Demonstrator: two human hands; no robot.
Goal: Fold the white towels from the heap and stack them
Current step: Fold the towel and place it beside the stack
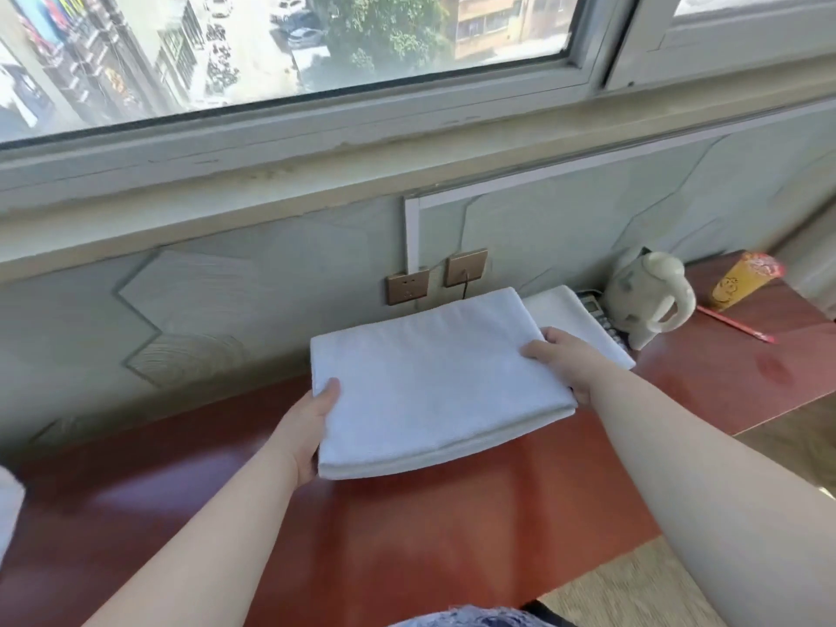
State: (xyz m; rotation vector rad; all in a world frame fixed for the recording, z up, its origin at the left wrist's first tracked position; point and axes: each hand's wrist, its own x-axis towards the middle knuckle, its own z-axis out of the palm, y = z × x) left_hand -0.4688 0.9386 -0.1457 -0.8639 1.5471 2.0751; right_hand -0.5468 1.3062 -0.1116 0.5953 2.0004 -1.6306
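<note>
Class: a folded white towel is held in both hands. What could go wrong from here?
The left hand and right hand grip the folded towel only at its ends; the middle could sag, opening the fold. The towel behind lies beside a calculator and an elephant figure; stacking there may knock them.

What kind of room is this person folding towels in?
Likely a hotel room or upper-floor flat: a reddish desk beneath a window overlooking streets below, wall sockets, and a white electric kettle near the folded towel.
</note>
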